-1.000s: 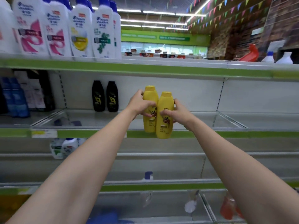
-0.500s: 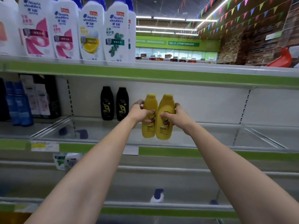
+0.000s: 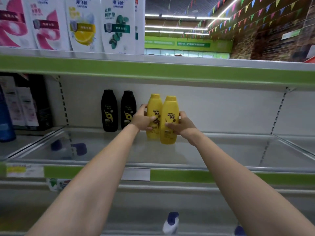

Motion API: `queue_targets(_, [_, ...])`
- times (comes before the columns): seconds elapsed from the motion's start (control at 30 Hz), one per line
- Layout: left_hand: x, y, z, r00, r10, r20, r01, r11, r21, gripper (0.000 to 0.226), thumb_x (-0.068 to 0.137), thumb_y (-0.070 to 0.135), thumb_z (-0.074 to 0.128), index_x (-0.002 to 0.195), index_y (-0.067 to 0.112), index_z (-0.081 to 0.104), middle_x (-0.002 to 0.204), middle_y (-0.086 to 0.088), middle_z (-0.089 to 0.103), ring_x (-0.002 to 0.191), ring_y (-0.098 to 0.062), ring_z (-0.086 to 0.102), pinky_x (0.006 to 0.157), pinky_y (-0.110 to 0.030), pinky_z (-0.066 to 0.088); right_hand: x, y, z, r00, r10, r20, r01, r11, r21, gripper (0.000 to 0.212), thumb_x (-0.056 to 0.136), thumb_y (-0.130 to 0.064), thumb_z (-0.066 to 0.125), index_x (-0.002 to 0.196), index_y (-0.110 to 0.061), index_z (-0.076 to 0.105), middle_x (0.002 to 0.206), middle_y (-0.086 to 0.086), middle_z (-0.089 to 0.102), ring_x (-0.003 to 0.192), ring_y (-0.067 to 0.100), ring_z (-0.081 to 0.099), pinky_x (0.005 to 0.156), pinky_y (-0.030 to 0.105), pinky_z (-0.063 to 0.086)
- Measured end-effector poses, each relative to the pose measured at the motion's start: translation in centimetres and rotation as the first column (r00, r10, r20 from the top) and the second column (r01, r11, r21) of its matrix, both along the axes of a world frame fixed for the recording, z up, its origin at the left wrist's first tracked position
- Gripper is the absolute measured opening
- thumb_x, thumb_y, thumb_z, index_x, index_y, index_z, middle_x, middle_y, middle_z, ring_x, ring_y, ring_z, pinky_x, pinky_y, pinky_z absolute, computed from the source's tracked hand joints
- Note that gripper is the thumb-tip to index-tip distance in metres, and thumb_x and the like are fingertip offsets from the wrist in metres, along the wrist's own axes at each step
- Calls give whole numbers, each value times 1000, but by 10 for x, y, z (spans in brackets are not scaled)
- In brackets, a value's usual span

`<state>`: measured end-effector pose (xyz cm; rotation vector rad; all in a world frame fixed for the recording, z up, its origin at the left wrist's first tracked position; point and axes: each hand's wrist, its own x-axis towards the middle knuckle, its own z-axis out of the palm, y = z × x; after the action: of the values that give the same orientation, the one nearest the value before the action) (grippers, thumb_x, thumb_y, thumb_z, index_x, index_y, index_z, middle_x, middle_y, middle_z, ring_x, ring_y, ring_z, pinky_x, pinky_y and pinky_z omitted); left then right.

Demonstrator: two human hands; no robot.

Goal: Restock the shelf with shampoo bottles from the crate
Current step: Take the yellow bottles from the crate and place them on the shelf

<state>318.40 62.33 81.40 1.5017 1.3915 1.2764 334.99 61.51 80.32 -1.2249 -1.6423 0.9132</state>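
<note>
1. The left hand [image 3: 142, 120] is gripping the left yellow shampoo bottle [image 3: 154, 114] and the right hand [image 3: 181, 127] is gripping the right yellow shampoo bottle [image 3: 169, 120]; the 2 hands are sitting close together at the centre of the frame, each with its fingers curled round its own bottle.

2. Both yellow bottles are standing upright and pressing against each other over the middle shelf [image 3: 213, 150], just to the right of the 2 black shampoo bottles [image 3: 118, 110]. Whether their bases are resting on the shelf yet I cannot tell. The crate is not in view.

3. The left knuckles are passing just beside the nearer black bottle, so a sideways nudge is likely to be tipping it into its neighbour.

4. The 2 yellow bottles are tall and narrow and are leaning on each other; letting go of 1 before it is sitting flat is risking a topple, and the fall would be taking the other with it.

5. The plastic is looking glossy, so a loose grip is inviting a slip toward the lower shelf [image 3: 153, 215].
</note>
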Motion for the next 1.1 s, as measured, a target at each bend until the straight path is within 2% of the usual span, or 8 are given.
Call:
queue_targets(0.2, [-5,21,-2,1000,14,-25,-14,1000,14,53,92,10,57,139,18,34,132,-11,49,108,-30,54,77,-45,55,-16,20,-1,1000,15,-17,-16,1000,-24,50,86,-20,68,125,-14,37,121,14,57,110,33,58,92,53,51])
queue_targets(0.3, [-7,31,-3,1000,6,-13,-6,1000,8,54,94,9,53,143,20,31,138,-10,46,120,-34,51,83,-49,54,-17,25,-1,999,30,-22,-31,999,-39,49,87,-21,66,126,-14,36,122,12,56,111,32,58,92,53,51])
queue_targets(0.47, [-6,39,-4,999,1,53,1,1000,-28,58,96,7,49,146,25,25,143,-7,42,125,-34,48,91,-55,50,-17,29,-3,999,54,4,-54,997,-47,44,88,-25,65,123,-19,39,120,5,56,111,27,57,91,47,53])
queue_targets(0.67, [-6,42,-6,998,37,46,-33,996,-77,53,96,12,50,144,16,27,143,-7,43,124,-33,50,90,-47,53,-17,31,-4,999,42,21,-40,997,-64,40,87,-25,66,117,-19,40,122,6,56,113,28,57,90,46,54])
queue_targets(0.77, [-8,41,-9,996,83,14,-81,992,-93,51,94,17,55,139,9,33,140,-10,46,124,-34,50,95,-49,50,-17,30,-5,998,2,66,3,997,-81,49,86,-26,68,124,-13,39,125,9,54,114,29,57,89,45,54])
queue_targets(0.9, [-14,45,-16,997,80,-12,-80,991,-107,56,93,22,58,139,4,34,138,-17,49,124,-35,51,101,-50,44,-16,24,-5,991,-74,112,82,994,-66,72,83,-28,71,139,-8,30,134,13,48,117,30,54,86,42,53])
queue_targets(1.1, [-6,9,-6,992,128,2,-127,986,-110,55,93,15,57,139,2,30,139,-18,44,120,-35,53,94,-49,50,-8,2,-1,977,-124,176,131,991,-29,82,79,-34,74,141,-6,27,142,16,40,123,31,49,98,46,48])
